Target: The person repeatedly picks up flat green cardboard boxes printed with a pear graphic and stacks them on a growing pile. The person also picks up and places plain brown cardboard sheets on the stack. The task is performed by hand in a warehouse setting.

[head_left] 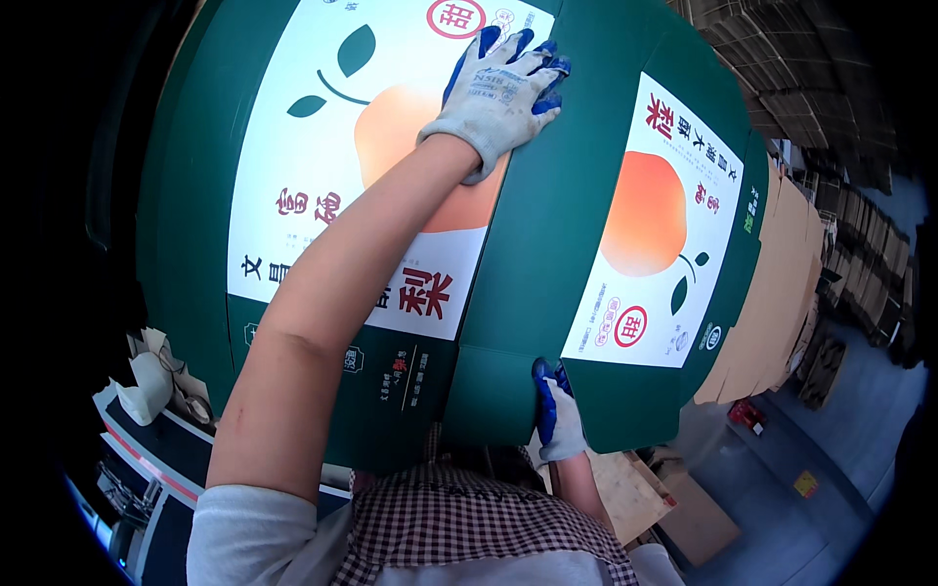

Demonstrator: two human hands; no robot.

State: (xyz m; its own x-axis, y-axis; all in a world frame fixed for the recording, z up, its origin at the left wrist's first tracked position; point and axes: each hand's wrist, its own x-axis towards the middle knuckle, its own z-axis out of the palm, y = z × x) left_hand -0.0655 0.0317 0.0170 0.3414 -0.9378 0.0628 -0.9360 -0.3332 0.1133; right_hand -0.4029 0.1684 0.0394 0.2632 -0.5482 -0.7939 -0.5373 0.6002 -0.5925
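One gloved left hand (493, 103) lies palm down at 12 o'clock, fingers spread well apart, resting on a green carton (532, 244) and clasping nothing; the right hand (561, 425), gloved too, is at 5 o'clock, its blue fingertips (540, 370) at the carton's lower edge beside a flap (625, 405); whether they pinch it cannot be told from this angle. The carton fills the centre and runs out of view at 12 o'clock, so its long axis is uncertain, though its main creases slant from 7 toward 1. Key is the right hand, nearer the body: from it, most of the carton lies between 10 and 1 o'clock; from the left hand, a large panel (386, 146) spreads toward 8, a small panel (650, 220) toward 4. At 6 o'clock, a checked apron (479, 532); at 2, cardboard stacks (791, 68).
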